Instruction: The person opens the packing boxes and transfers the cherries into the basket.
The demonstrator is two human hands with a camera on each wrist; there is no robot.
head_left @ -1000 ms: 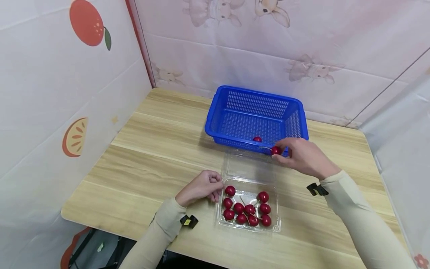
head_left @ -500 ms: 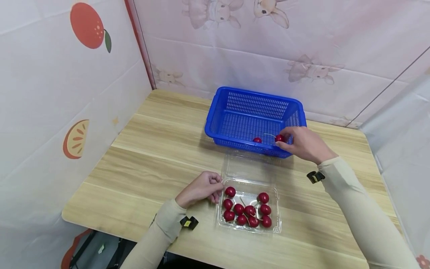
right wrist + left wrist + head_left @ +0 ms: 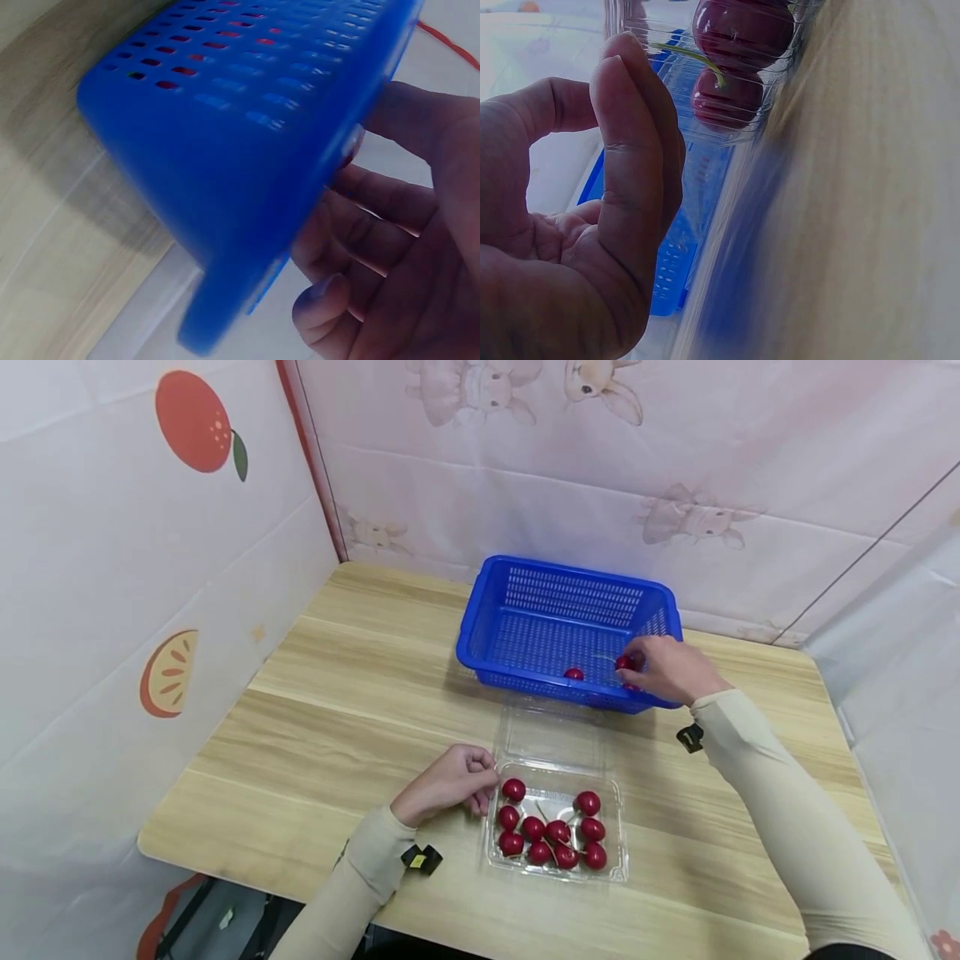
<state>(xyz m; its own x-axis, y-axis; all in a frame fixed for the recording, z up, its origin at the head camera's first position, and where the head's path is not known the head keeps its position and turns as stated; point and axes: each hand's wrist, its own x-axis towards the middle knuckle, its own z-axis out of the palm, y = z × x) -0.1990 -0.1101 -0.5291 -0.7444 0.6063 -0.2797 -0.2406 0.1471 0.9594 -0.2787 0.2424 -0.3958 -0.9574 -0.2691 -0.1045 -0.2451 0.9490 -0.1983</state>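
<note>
My right hand (image 3: pixel 667 670) reaches over the front right rim of the blue plastic basket (image 3: pixel 480 662) and pinches a red cherry (image 3: pixel 623 663), its stem pointing left. In the right wrist view the basket wall (image 3: pixel 195 165) largely hides that cherry. Inside the basket lie another cherry (image 3: pixel 573 674) and, just below my fingers, a partly hidden cherry (image 3: pixel 632 687). My left hand (image 3: pixel 453 783) holds the left rim of a clear plastic clamshell box (image 3: pixel 617 870) between thumb and fingers. Several cherries (image 3: pixel 557 832) with thin stems sit in the box.
The clamshell's hinged lid (image 3: pixel 555 735) lies open toward the basket. Everything stands on a light wooden table (image 3: pixel 300 760). Printed cloth walls (image 3: pixel 450 493) rise behind and to both sides. The table's near edge drops off by the left forearm.
My right hand has carried the cherry from in front of the basket over its rim and inside. A cherry beneath my fingers now shows. My left hand and the clamshell box stay put.
</note>
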